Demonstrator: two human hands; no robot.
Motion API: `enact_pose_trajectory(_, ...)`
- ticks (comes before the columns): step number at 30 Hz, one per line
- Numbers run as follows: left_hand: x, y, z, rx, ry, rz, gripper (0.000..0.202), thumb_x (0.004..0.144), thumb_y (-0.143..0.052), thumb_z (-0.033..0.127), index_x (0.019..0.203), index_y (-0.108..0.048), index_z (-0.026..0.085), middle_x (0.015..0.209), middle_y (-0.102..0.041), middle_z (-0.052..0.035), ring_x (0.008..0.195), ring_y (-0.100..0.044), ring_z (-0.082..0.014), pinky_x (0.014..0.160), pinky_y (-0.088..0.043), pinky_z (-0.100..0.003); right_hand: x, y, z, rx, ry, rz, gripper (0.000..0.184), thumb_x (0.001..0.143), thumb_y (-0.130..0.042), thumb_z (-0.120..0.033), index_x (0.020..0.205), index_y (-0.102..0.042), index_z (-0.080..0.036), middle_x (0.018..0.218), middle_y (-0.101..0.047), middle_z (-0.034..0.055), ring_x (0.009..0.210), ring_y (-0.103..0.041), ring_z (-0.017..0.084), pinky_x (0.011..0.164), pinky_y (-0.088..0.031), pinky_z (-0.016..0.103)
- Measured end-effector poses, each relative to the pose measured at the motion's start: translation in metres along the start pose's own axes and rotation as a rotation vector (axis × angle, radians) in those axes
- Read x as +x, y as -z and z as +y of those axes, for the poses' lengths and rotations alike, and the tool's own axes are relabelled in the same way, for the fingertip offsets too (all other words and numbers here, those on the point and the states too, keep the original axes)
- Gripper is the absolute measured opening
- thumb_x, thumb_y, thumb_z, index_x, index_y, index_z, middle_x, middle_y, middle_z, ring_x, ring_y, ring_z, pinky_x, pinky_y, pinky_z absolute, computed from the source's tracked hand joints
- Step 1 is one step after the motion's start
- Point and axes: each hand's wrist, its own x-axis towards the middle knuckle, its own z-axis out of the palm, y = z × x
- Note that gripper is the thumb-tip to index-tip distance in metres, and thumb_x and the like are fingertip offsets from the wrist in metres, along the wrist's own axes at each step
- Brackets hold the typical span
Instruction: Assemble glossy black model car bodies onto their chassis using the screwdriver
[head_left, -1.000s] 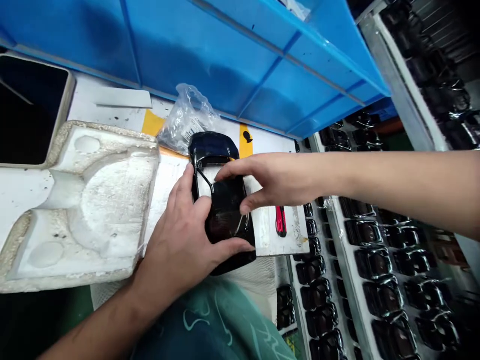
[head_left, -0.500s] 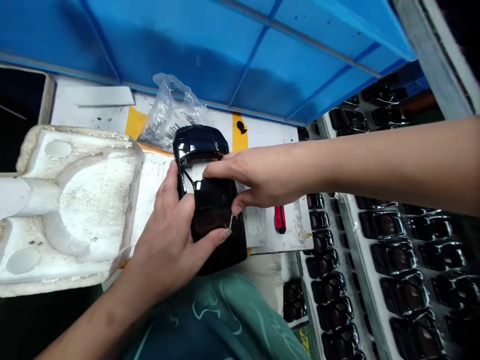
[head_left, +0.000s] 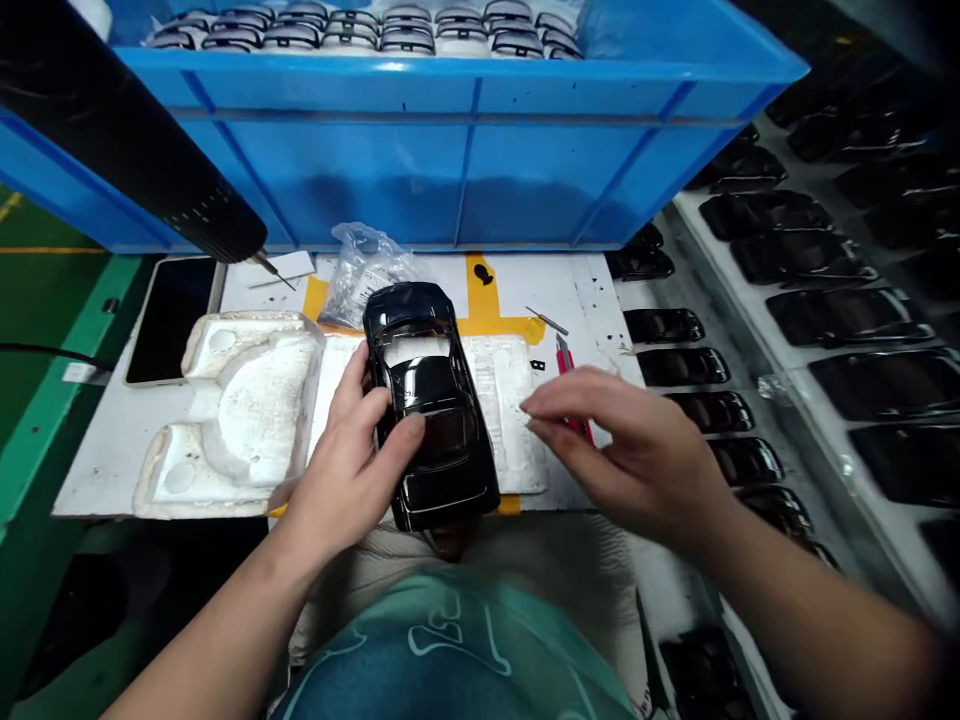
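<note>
Your left hand (head_left: 341,460) grips a glossy black model car shell (head_left: 431,400), its fingers curled up the shell's left side and its thumb lying across the dark roof. The shell sits slightly tilted over a white foam pad (head_left: 499,400), and its near end overhangs the pad's near edge, close to your teal printed shirt (head_left: 450,640). Its window openings show the pale pad through them.

Your right hand (head_left: 630,450) is open and empty, its fingers loosely curved and held just right of the shell, with a narrow gap between them. Below those fingers lies a red utility knife (head_left: 570,400), and a thin steel tool (head_left: 546,320) rests further along the worktop (head_left: 592,300).

Left of the shell, a rough, moulded white polystyrene cradle (head_left: 240,415) butts against the pad. Beyond it are a dark-screened phone (head_left: 171,320) and a crumpled clear plastic bag (head_left: 367,275). A ribbed blue plastic crate (head_left: 450,170) runs along the far edge, with a black electric screwdriver (head_left: 127,130) hanging at far left. Rows of black car shells (head_left: 795,250) fill the rack right of the worktop.
</note>
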Motion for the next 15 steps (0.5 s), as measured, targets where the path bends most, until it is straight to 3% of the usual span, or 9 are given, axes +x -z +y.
enact_pose_trajectory(3, 0.003, -0.004, 0.006, 0.001, 0.055, 0.084, 0.037, 0.101, -0.049, 0.050, 0.087, -0.065, 0.020, 0.169, -0.023, -0.0094, 0.158, -0.016, -0.0239, 0.130, -0.015, -0.042, -0.020, -0.021, -0.005, 0.025, 0.029, 0.016, 0.014, 0.089, -0.064, -0.006, 0.099, -0.063, -0.016, 0.093, -0.069, 0.0037, 0.086, -0.061, 0.014, 0.077, -0.052, 0.028)
enact_pose_trajectory(5, 0.006, -0.007, 0.009, -0.040, 0.112, 0.125, 0.032, 0.097, -0.058, 0.049, 0.084, -0.062, 0.020, 0.167, -0.028, -0.0080, 0.157, -0.022, -0.0263, 0.130, -0.016, -0.045, -0.026, -0.035, -0.004, 0.028, 0.069, 0.012, 0.013, 0.089, -0.065, -0.007, 0.099, -0.062, -0.015, 0.093, -0.067, 0.0051, 0.084, -0.058, 0.015, 0.073, -0.050, 0.030)
enact_pose_trajectory(8, 0.009, -0.013, 0.015, -0.221, 0.199, 0.213, 0.030, 0.091, -0.069, 0.046, 0.105, -0.057, 0.023, 0.163, -0.035, -0.0073, 0.150, -0.036, -0.0280, 0.126, -0.027, -0.051, -0.028, -0.052, 0.002, 0.099, 0.121, 0.095, 0.013, 0.089, -0.066, -0.009, 0.101, -0.063, -0.012, 0.094, -0.066, 0.0077, 0.084, -0.057, 0.016, 0.071, -0.049, 0.032)
enact_pose_trajectory(11, 0.008, -0.017, 0.023, -0.295, 0.254, 0.274, 0.056, 0.089, -0.073, 0.040, 0.134, -0.043, 0.027, 0.158, -0.041, -0.0085, 0.144, -0.046, -0.0257, 0.118, -0.043, -0.047, -0.028, -0.059, 0.005, 0.142, 0.145, 0.173, 0.009, 0.089, -0.066, -0.012, 0.098, -0.063, -0.011, 0.093, -0.066, 0.0081, 0.084, -0.060, 0.017, 0.071, -0.051, 0.033)
enact_pose_trajectory(13, 0.009, -0.016, 0.029, -0.242, 0.252, 0.239, 0.072, 0.090, -0.073, 0.037, 0.148, -0.032, 0.029, 0.158, -0.042, -0.0068, 0.148, -0.042, -0.0232, 0.118, -0.045, -0.040, -0.029, -0.060, 0.004, 0.125, 0.123, 0.168, 0.004, 0.093, -0.064, -0.017, 0.095, -0.064, -0.013, 0.090, -0.068, 0.0068, 0.082, -0.062, 0.018, 0.071, -0.051, 0.034)
enact_pose_trajectory(15, 0.012, -0.011, 0.035, -0.151, 0.244, 0.180, 0.082, 0.090, -0.073, 0.037, 0.156, -0.025, 0.032, 0.164, -0.036, -0.0030, 0.153, -0.033, -0.0221, 0.121, -0.043, -0.036, -0.031, -0.060, 0.002, 0.090, 0.103, 0.155, 0.011, 0.097, -0.059, -0.023, 0.091, -0.065, -0.016, 0.084, -0.069, 0.0044, 0.077, -0.063, 0.018, 0.070, -0.051, 0.036)
